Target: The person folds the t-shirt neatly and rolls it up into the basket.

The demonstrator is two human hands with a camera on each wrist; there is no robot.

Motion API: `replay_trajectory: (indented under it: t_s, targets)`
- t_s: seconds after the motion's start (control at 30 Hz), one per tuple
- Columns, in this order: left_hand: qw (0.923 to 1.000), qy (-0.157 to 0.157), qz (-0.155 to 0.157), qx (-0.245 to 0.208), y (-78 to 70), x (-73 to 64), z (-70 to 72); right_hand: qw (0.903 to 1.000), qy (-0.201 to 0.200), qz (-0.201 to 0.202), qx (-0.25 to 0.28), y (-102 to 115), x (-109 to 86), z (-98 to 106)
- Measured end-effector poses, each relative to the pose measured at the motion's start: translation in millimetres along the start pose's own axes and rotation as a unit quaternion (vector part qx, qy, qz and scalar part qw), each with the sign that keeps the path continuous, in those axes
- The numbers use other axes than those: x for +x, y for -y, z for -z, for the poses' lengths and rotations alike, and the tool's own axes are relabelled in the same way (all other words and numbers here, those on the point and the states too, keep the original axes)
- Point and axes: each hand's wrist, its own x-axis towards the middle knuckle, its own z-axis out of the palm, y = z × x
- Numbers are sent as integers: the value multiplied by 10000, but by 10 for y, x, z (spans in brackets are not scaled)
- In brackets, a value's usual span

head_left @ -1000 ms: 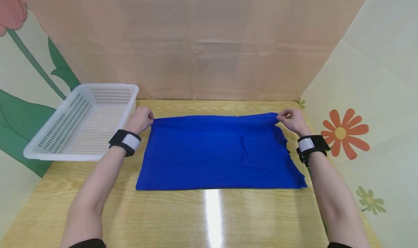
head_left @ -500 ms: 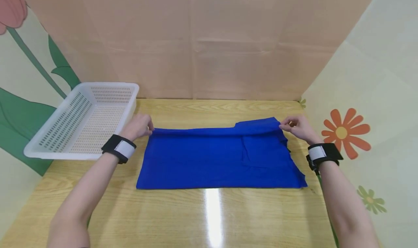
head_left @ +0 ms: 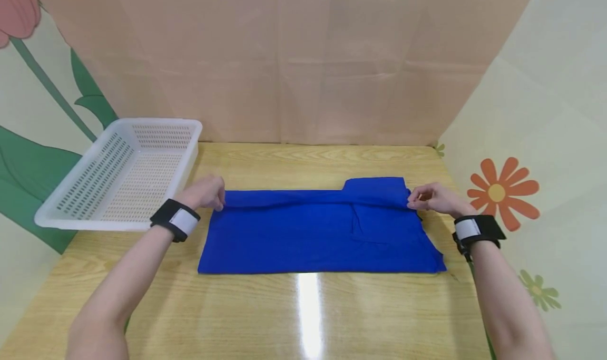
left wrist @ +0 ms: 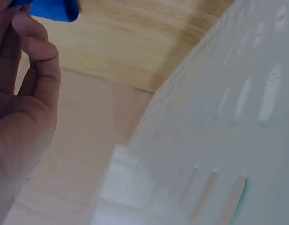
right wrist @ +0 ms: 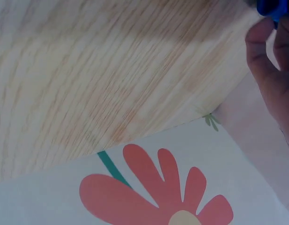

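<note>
A blue cloth lies spread wide across the table in the head view, with square seam or crease lines on its right part. My left hand pinches the left end of its far edge, and my right hand pinches the right end. Between them that edge is drawn over toward me as a narrow strip, while a flap sticks out behind it at the right. In the left wrist view a bit of blue fabric shows at the fingertips. Only the thumb and finger of the right hand appear in its wrist view.
A white perforated plastic basket stands at the back left, close beside the left hand. The wooden table meets a beige back wall. A flower-printed wall covering borders the right side.
Both hands have moved toward the body, bringing the cloth's far edge with them. The edge now lies folded over the cloth, and the flap at the right has come into sight behind it.
</note>
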Motion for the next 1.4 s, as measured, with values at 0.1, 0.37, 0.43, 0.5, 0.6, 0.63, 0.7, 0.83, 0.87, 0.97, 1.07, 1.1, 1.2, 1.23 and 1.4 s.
replay_trajectory:
  t_s: [0.1, 0.37, 0.43, 0.5, 0.6, 0.63, 0.7, 0.83, 0.87, 0.97, 1.07, 1.1, 1.2, 1.23, 1.4]
  targets:
    - [9995, 290, 42, -114, -36, 13, 2, 9997, 153, -149, -81, -10, 16, 5]
    - [9996, 87, -187, -199, -157, 198, -34, 9865, -1193, -607, -945, 53, 276, -34]
    - [9994, 155, -134, -261, -160, 260, -78, 9818, -1316, -747, -1146, 117, 346, -71]
    - [9989, 306, -24, -367, -146, 302, -131, 9791, -1299, -933, -1258, 176, 411, -113]
    - [9965, 550, 271, -569, -128, 337, -189, 9780, -1324, -1101, -1179, 262, 485, -162]
    - [9958, 583, 317, -628, -128, 345, -203, 9784, -1377, -1092, -1086, 273, 506, -172]
    - [9957, 583, 357, -631, -133, 349, -211, 9795, -1586, -1002, -730, 289, 538, -178]
    - [9960, 560, 233, -649, -134, 352, -204, 9773, -1978, -629, 431, 348, 529, -169]
    - [9961, 556, 209, -652, -126, 353, -204, 9757, -2013, -479, 720, 371, 511, -166]
    - [9959, 569, 195, -678, -97, 359, -202, 9710, -1804, 155, 1562, 438, 440, -148]
    - [9960, 545, 160, -685, -73, 363, -196, 9647, -1031, 868, 2262, 500, 330, -124]
    - [9960, 540, 173, -691, -68, 365, -193, 9640, -703, 1036, 2346, 515, 284, -114]
    - [9953, 562, 292, -734, -59, 363, -184, 9674, 405, 1276, 2150, 538, 127, -96]
    - [9949, 582, 355, -748, -58, 363, -180, 9682, 809, 1295, 1980, 534, 76, -95]
    - [9942, 654, 419, -746, -59, 352, -168, 9405, 2680, 1302, 1636, 434, -114, -153]
